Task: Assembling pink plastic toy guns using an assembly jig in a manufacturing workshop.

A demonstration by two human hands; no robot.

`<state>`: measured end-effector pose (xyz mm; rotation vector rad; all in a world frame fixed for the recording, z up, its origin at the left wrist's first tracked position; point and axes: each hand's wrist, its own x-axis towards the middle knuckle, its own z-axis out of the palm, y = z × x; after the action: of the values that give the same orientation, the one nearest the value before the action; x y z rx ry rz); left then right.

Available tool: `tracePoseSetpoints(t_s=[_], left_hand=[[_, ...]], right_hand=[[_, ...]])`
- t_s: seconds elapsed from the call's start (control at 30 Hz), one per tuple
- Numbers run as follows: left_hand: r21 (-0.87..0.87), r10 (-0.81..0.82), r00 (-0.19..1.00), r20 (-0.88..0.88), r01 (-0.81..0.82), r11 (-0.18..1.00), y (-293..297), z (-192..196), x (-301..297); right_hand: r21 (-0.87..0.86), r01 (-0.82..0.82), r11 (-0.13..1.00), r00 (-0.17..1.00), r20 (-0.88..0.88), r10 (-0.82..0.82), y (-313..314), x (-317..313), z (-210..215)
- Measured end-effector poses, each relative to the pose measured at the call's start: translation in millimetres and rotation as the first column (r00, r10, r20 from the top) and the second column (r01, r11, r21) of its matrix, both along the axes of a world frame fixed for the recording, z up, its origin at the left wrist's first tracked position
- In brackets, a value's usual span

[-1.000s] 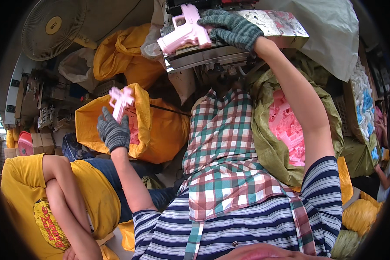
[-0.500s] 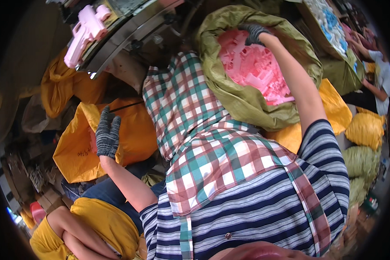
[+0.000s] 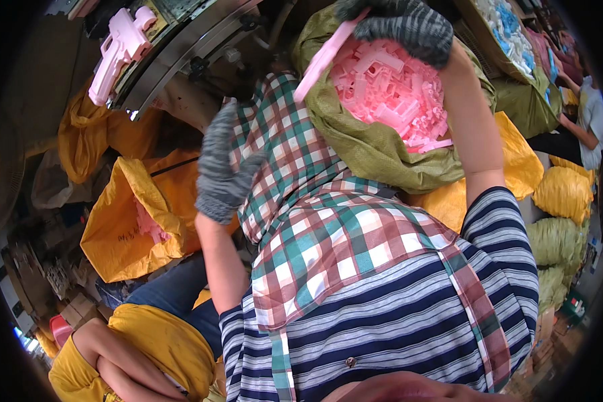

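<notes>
My right hand [image 3: 412, 30], in a grey knit glove, is closed on one end of a long pink plastic piece [image 3: 327, 59], seen nearly edge-on, above the rim of an olive woven sack [image 3: 395, 164]. Many loose pink plastic parts [image 3: 388, 87] fill that sack. My left hand [image 3: 224, 167], gloved alike, hangs over the checked apron [image 3: 295, 147] on my lap, fingers up and thumb apart, holding nothing. At the upper left, a pink toy pistol [image 3: 119, 50] stands on the edge of a machine bench.
Left of my lap gapes a yellow woven sack [image 3: 127, 221] with pink parts inside. The dark metal machine [image 3: 187, 57] borders the far left. A person in yellow [image 3: 154, 348] sits close at lower left. White and blue parts lie in a container [image 3: 506, 33] at upper right.
My right hand has risen out of the olive sack with a pink piece and moved slightly left. My left hand has moved right, from the yellow sack to over my lap.
</notes>
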<state>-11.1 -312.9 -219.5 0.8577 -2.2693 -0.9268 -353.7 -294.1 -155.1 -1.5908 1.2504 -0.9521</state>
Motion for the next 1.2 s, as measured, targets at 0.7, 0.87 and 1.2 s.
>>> tracePoseSetpoints(t_s=[0.7, 0.87, 1.2], left_hand=[[-0.848, 0.513, 0.837, -0.188, -0.402, 0.346, -64.3, 50.5, 19.7], [-0.688, 0.647, 0.761, 0.037, -0.450, 0.569, -138.3, 92.8, 30.7], [-0.850, 0.652, 0.749, 0.117, -0.264, 0.455, -102.9, 80.1, 56.8]], right_hand=[[-0.606, -0.065, 0.792, 0.933, -0.319, -0.167, -11.9, 93.5, 38.0], [-0.514, -0.121, 0.849, 0.965, -0.260, -0.020, -14.4, 82.7, 33.0], [-0.531, -0.103, 0.841, 0.964, -0.263, -0.048, -81.5, 107.8, 35.1]])
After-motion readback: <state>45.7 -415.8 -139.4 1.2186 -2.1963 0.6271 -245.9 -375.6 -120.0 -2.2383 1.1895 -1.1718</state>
